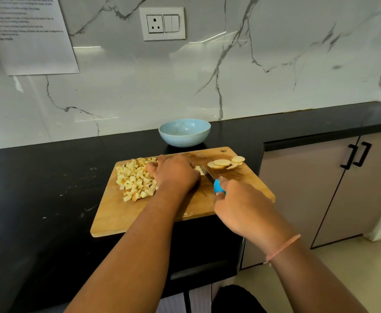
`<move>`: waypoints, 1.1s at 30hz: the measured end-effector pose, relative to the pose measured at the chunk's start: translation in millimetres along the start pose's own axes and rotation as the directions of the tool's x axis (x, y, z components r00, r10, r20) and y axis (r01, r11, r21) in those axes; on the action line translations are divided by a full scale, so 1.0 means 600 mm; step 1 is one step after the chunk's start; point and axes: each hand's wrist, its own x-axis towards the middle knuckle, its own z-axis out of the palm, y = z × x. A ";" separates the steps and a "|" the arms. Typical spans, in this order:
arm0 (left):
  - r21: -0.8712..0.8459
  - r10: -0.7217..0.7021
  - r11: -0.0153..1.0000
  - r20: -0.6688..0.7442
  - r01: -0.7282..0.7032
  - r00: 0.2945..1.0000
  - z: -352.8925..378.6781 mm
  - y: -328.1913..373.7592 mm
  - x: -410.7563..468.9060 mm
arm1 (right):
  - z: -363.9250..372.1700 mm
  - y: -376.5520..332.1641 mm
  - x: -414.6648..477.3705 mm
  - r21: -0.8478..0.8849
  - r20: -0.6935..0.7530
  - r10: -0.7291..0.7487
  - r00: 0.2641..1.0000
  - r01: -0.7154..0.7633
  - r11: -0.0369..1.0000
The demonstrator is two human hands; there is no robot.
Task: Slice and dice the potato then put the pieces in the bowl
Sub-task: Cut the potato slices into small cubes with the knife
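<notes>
A wooden cutting board (121,218) lies on the black counter. A pile of diced potato cubes (134,179) covers its left part. Several round potato slices (226,163) lie at its far right. My left hand (173,173) sits curled over a pale potato piece (199,170) mid-board, hiding most of it. My right hand (241,206) grips a knife by its blue handle (218,187); the blade (207,173) points at the piece under my left fingers. A light blue bowl (184,132) stands empty behind the board.
The black counter (38,188) runs left and right along a marble wall with a socket plate (162,23) and a taped paper sheet (27,35). Grey cabinet doors (320,188) with black handles stand to the right, below the counter edge.
</notes>
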 end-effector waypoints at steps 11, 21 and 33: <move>0.034 0.015 0.999 -0.072 -0.012 0.997 0.000 0.001 -0.008 | -0.033 -0.015 0.000 0.020 -0.030 0.016 0.999 -0.016 1.000; -0.016 0.005 1.000 -0.117 -0.007 0.993 0.004 0.004 -0.017 | -0.014 -0.042 0.020 -0.037 0.013 -0.017 1.000 0.017 0.999; -0.277 -0.057 0.960 -0.056 0.039 0.997 0.008 -0.014 0.006 | -0.049 -0.031 -0.005 0.020 -0.009 0.002 1.000 -0.002 1.000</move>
